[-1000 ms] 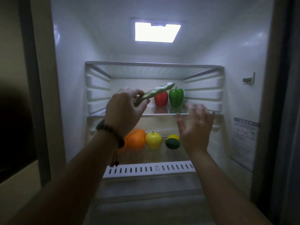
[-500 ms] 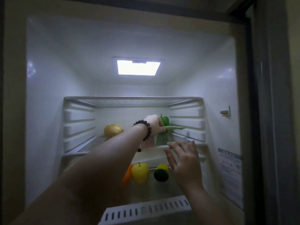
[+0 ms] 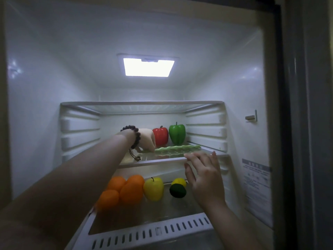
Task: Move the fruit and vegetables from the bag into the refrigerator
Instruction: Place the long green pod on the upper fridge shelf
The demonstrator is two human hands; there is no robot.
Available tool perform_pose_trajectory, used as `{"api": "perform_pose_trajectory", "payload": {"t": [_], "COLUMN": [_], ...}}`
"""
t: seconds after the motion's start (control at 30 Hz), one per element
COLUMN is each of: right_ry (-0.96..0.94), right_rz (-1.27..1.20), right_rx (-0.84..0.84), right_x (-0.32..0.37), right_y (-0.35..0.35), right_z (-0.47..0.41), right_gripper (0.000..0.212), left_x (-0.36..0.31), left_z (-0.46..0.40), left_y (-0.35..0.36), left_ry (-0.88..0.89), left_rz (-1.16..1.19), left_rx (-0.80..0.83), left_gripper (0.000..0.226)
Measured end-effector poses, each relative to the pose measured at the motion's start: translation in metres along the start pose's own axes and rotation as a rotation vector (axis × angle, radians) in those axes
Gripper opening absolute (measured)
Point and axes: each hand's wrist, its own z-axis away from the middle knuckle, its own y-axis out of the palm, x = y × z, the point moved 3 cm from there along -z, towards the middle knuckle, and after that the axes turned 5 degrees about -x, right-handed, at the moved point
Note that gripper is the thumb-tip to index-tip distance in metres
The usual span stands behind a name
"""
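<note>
The left hand (image 3: 146, 141) pinches the green bean pod (image 3: 177, 150), laying it along the shelf (image 3: 151, 162) front edge; the right hand (image 3: 203, 175), fingers spread, steadies that edge.

glossy, smooth red pepper (image 3: 160, 136) and green pepper (image 3: 177, 134); clear glass shelf (image 3: 153, 160) with white plastic front edge; dark beaded bracelet (image 3: 134, 135).
</note>
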Motion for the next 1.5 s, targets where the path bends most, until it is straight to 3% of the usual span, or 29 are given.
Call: {"api": "perform_pose_trajectory", "payload": {"t": [0.37, 0.67, 0.83, 0.97, 1.1, 1.27, 1.5], "right_ry": [-0.014, -0.036, -0.024, -0.045, 0.012, 0.007, 0.053], "right_rz": [0.025, 0.056, 0.084, 0.109, 0.16, 0.177, 0.255], "right_rx": [0.003, 0.079, 0.206, 0.316, 0.298, 0.269, 0.224], "right_x": [-0.003, 0.003, 0.009, 0.012, 0.009, 0.016, 0.023], "right_y": [0.002, -0.006, -0.016, -0.026, -0.052, -0.109, -0.217], "right_z": [0.002, -0.002, -0.002, -0.005, 0.012, 0.056, 0.129], "right_gripper": [0.038, 0.039, 0.045, 0.056, 0.063, 0.052, 0.047], "left_x": [0.007, -0.012, -0.029, -0.042, -0.054, -0.069, -0.137], "left_z": [-0.028, 0.031, 0.086, 0.121, 0.155, 0.18, 0.226], "left_y": [0.014, -0.018, -0.021, -0.002, 0.029, 0.086, 0.176], "left_ry": [0.085, 0.153, 0.194, 0.331, 0.451, 0.482, 0.541], "left_rz": [-0.189, -0.002, -0.062, -0.005, 0.178, 0.31, 0.467], "left_rx": [-0.217, -0.316, -0.559, -0.753, -0.758, -0.743, -0.576], "left_gripper": [0.022, 0.044, 0.044, 0.04, 0.042, 0.044, 0.047]}}
